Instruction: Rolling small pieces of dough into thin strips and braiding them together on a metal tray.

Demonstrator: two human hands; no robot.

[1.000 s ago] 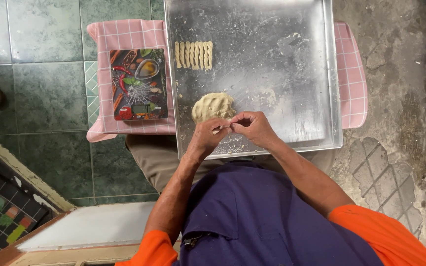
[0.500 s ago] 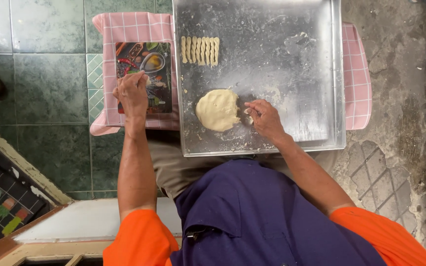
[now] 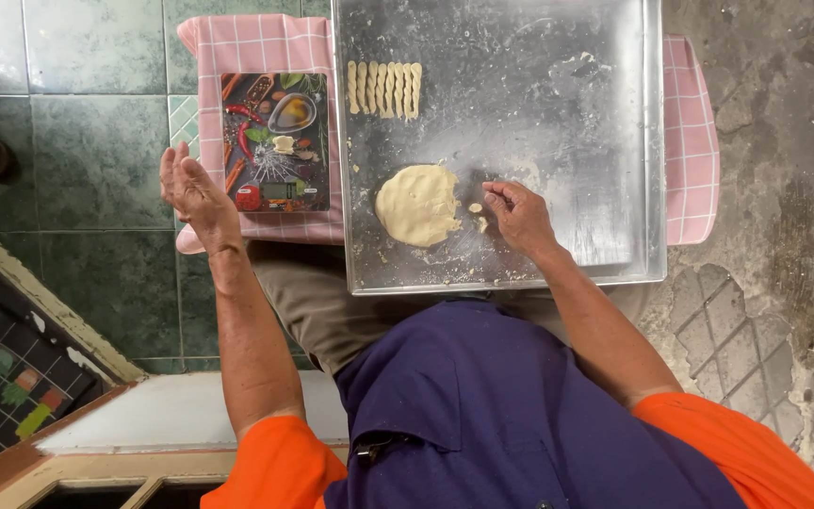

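Observation:
A flattened lump of pale dough (image 3: pixel 417 205) lies on a large metal baking tray (image 3: pixel 558 113). My right hand (image 3: pixel 517 214) rests on the tray just right of the lump, fingertips pinching at small dough crumbs (image 3: pixel 476 208). My left hand (image 3: pixel 192 188) hovers open, palm up, left of a small kitchen scale (image 3: pixel 275 141) with a picture of spices on top. A little piece of dough (image 3: pixel 283 144) sits on the scale. A row of several twisted dough sticks (image 3: pixel 384 90) lies at the tray's far left.
A pink checked cloth (image 3: pixel 261 42) lies under the scale and tray. Green floor tiles (image 3: pixel 96 141) are at left, rough concrete (image 3: pixel 765 188) at right. A white slab with a wooden edge (image 3: pixel 171 415) is near my left elbow.
My hands, together over the tray's near edge a second ago, parted. The left went to the scale, left a dough piece there, and drew back leftward. The right moved beside the lump.

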